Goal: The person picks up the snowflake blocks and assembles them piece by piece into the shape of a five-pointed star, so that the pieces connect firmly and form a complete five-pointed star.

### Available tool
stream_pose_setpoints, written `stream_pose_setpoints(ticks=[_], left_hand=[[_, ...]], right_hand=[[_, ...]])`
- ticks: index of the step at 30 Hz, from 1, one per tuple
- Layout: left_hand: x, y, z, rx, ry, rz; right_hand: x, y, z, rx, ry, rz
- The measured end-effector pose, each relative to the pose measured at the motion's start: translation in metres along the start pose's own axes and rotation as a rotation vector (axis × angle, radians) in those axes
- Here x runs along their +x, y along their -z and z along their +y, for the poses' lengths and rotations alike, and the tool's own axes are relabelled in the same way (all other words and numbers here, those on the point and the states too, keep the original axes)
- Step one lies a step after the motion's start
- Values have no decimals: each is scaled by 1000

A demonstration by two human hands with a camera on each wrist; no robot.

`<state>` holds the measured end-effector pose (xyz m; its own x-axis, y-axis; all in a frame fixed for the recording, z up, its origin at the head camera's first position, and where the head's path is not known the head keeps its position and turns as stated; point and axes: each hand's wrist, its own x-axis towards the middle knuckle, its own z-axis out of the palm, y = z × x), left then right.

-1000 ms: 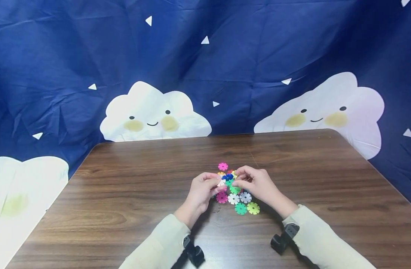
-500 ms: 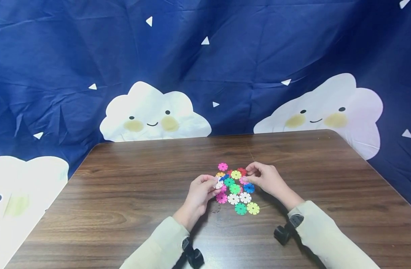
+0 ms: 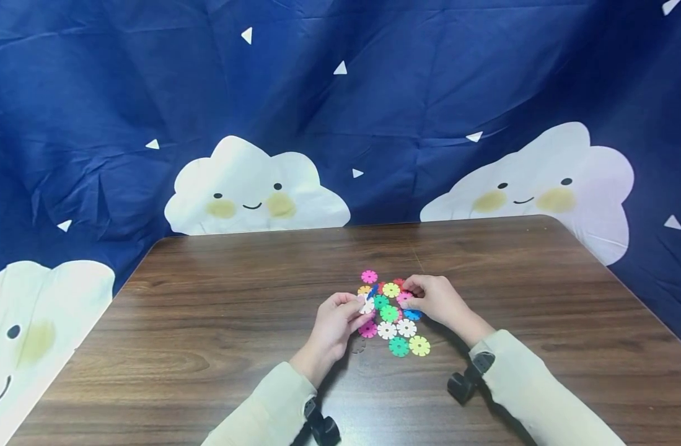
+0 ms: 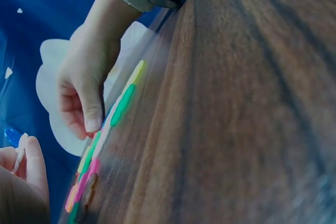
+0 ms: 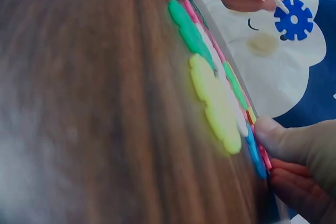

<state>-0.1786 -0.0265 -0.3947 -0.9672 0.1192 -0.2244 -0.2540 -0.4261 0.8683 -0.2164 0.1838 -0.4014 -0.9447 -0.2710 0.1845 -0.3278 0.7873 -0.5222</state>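
Note:
My left hand (image 3: 334, 325) pinches a white notched plastic disc (image 3: 367, 305) above the left side of the pile. A blue notched disc (image 5: 294, 19) is joined to its edge, facing broadside in the right wrist view and nearly edge-on in the head view. My right hand (image 3: 437, 301) is low over the pile's right side, its curled fingers and thumb close around a pink disc (image 3: 404, 298) lying there. Whether they grip it I cannot tell. Another blue disc (image 3: 412, 314) lies beside the thumb, partly covered by the hand.
Several flat discs lie close together on the brown wooden table (image 3: 234, 334): a green disc (image 3: 398, 346) and a yellow disc (image 3: 420, 345) nearest me, a pink disc (image 3: 369, 276) farthest away. A blue cloth (image 3: 385, 93) with clouds hangs behind the table.
My right hand has moved from beside the joined discs to the right side of the pile, then slightly back left. The left hand keeps the white and blue pair, which has turned more edge-on.

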Motion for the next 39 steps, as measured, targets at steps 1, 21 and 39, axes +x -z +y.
stream_pose_setpoints(ticks=[1,21,39], left_hand=[[0,0,0,-5,-1,-1],[-1,-2,-1,-25,-2,17],[-3,1,-6,-33,-24,18]], right_hand=[[0,0,-1,-12,-5,-8],[1,-3,-13,14,-47,43],[-4,-7,-12,61,-79,181]])
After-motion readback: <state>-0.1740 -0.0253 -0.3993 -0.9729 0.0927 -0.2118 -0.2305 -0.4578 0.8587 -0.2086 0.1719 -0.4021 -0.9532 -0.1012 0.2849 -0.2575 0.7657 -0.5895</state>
